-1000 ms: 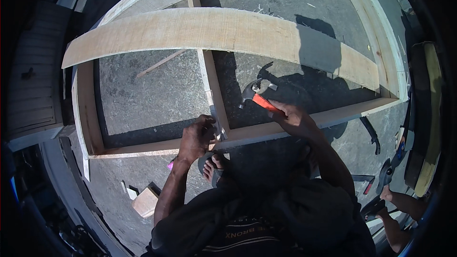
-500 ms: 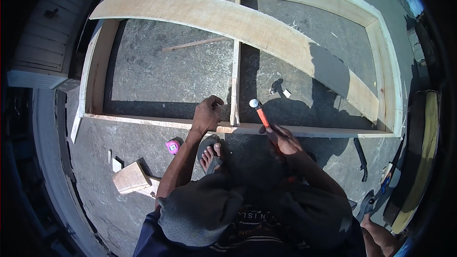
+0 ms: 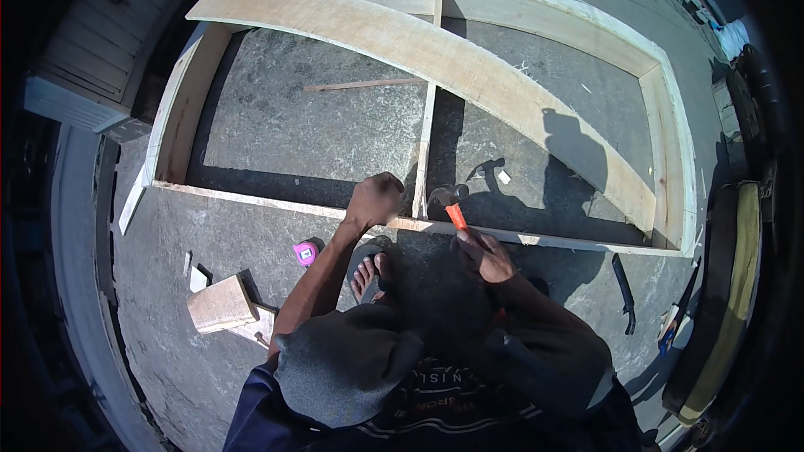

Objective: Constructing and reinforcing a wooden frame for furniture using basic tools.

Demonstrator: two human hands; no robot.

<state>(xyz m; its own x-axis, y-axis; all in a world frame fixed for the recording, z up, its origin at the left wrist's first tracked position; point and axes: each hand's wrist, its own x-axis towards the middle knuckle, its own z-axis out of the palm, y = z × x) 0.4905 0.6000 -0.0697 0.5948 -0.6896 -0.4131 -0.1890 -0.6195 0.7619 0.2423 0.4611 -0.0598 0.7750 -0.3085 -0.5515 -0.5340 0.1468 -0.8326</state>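
Note:
A wooden frame (image 3: pixel 251 198) with a curved far side lies on the ground before me, split by a centre divider (image 3: pixel 427 134). In my right hand (image 3: pixel 487 257) is a hammer (image 3: pixel 456 216) with an orange handle. Its dark head is over the front rail, just right of the divider's near end. My left hand (image 3: pixel 377 199) is closed, resting at the front rail just left of that joint; whatever its fingers hold is hidden. Across the frame lies a long, bowed board (image 3: pixel 402 46), running from the far left to the near right corner.
A pink tape measure (image 3: pixel 306 253) lies left of my foot (image 3: pixel 366 274). Wood offcuts (image 3: pixel 223 305) are at the lower left. A thin strip (image 3: pixel 360 84) lies inside the frame. To the right are a black curved tool (image 3: pixel 624 295) and a long yellow-edged piece (image 3: pixel 729 301).
My right hand has turned the hammer, bringing its head sideways toward the divider's near end. My left hand stays at the joint, its fingers curled more tightly. The whole view has shifted slightly.

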